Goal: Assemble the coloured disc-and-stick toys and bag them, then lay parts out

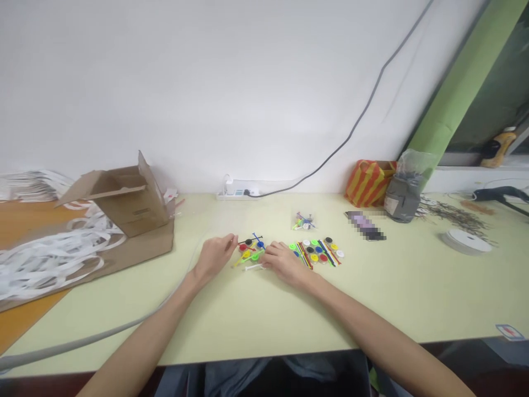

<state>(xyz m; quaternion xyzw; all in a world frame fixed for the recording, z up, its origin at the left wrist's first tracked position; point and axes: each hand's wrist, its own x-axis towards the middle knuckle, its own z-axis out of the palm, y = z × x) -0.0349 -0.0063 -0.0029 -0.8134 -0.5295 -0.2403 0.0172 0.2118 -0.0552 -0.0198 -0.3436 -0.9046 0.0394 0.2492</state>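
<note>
My left hand has its fingers pinched together at the left end of a thin black plastic stick. Close to it lies a loose group of coloured discs, among them a red disc and a blue disc, with thin coloured sticks across them. My right hand is curled down over the right side of this group. A white stick ends at its fingertips, but what they pinch is hidden. Right of that hand, discs and sticks lie in neat rows, including a yellow disc.
Behind the rows is a small clear bag of similar parts. A cardboard box and white straps lie left; a power strip sits by the wall. A phone, striped bag and white roll are right.
</note>
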